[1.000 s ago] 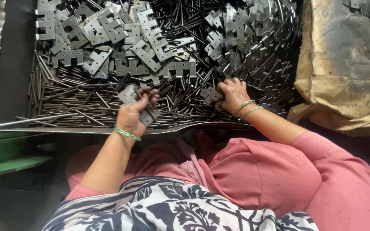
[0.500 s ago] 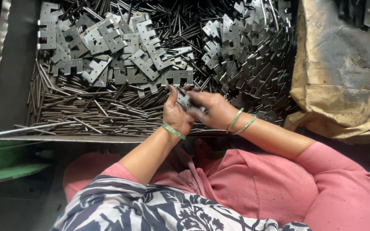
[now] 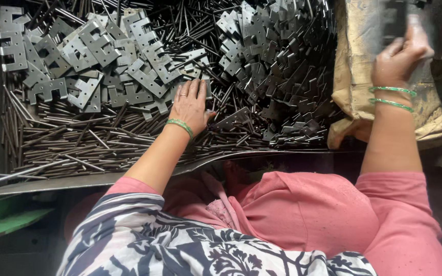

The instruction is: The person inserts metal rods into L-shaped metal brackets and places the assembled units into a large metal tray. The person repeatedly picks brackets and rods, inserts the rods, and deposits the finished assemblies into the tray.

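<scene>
left hand [image 3: 190,105] flat on hinge plates [image 3: 144,76] — right hand [image 3: 399,53] over sack [image 3: 356,76].

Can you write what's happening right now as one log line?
left hand: flat on hinge plates | right hand: holding dark piece over sack

Plates [image 3: 144,76] left, pins [image 3: 78,148] below, sack [image 3: 354,76] right.

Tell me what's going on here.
A person in pink sits at a tray heaped with notched metal plates and thin metal pins. The left hand lies flat on the plates, fingers spread. The right hand is raised over a brown sack, gripping a dark, blurred metal piece.
</scene>
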